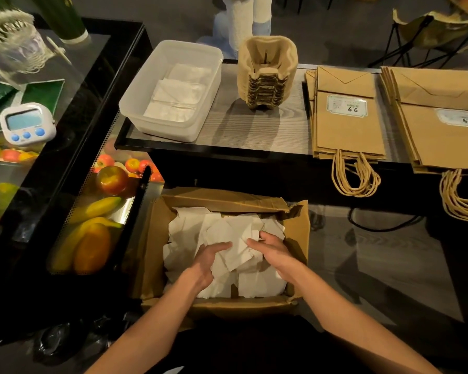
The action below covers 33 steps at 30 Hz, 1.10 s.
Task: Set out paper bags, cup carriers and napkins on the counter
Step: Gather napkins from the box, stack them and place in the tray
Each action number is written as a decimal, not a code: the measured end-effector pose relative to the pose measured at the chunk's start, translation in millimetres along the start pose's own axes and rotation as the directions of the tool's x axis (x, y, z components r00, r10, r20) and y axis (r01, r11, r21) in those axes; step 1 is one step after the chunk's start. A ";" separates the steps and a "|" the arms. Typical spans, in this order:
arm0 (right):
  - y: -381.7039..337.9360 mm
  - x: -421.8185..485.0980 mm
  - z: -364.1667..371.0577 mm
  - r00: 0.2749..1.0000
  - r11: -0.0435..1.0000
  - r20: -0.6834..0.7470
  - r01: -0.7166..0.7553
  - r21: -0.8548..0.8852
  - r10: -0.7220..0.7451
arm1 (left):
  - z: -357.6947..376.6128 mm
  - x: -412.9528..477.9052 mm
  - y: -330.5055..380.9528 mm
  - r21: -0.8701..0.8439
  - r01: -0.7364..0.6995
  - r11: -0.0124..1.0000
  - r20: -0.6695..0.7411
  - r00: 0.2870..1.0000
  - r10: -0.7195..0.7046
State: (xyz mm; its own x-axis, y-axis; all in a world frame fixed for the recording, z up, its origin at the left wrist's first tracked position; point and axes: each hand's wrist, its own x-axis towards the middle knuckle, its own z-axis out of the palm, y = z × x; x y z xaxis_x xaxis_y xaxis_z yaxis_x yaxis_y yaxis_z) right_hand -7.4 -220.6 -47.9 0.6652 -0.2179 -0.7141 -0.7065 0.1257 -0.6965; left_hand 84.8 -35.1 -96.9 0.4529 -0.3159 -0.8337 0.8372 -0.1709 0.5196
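— Two bare forearms enter from the bottom edge and converge on the box [157, 238] at lower centre. Both wrists angle down into it.
— Pose of the left hand [210, 261]?
— Palm turned inward. The fingers are nearly straight and close together, pointing to the upper right. The fingertips lie against the left side of a small bundle of napkins [238, 255], flat to it rather than wrapped round.
— And the right hand [274, 252]?
— Thumb stretched left across the top of the same bundle, fingers bent over its far edge. I read that as a pinch on the napkins. There is a narrow gap between the two hands, and the bundle sits in it.
— Where does the bundle sit?
— On top of the loose white pile that fills the box, just right of its middle. Whether it is lifted off the pile, I cannot tell.
— What is on the counter [243, 125]?
— It takes the upper half of the frame. Left to right:
  - a clear tub [135, 103] with flat napkins inside
  - a nested stack of carriers [266, 74], near the tub but apart from it
  - two flat piles of bags [346, 130], handles hanging over the near edge, the right pile cut off by the frame edge
— Anything else?
— A timer [25, 122] at mid left, and fruit [111, 179] behind glass at lower left.
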 end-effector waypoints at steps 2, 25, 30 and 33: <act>-2.6 -0.5 -3.4 1.000 0.999 0.006 0.021 -0.025 -0.021 | 5.2 -16.0 9.3 0.006 0.012 1.000 0.020 1.000 -0.012; -12.8 -7.6 -20.2 0.995 0.995 -0.012 0.101 0.014 -0.101 | 2.9 -33.0 21.5 -0.110 0.030 0.993 0.007 1.000 -0.030; -28.2 -11.0 -10.1 0.995 0.963 0.048 0.070 0.260 -0.085 | 7.9 -28.6 17.6 0.005 0.030 1.000 0.016 0.999 -0.030; -31.1 -8.5 4.9 0.994 0.991 0.057 0.081 0.108 -0.088 | 7.5 -16.6 9.6 0.095 0.001 0.995 0.022 1.000 -0.003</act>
State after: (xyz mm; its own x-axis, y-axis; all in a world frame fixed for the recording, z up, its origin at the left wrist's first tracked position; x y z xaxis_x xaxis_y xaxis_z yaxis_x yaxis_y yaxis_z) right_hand 10.1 -217.9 -20.6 0.7376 -0.1722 -0.6530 -0.6198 0.2111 -0.7558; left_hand 83.1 -38.6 -76.7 0.4434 -0.3359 -0.8310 0.8047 -0.2592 0.5341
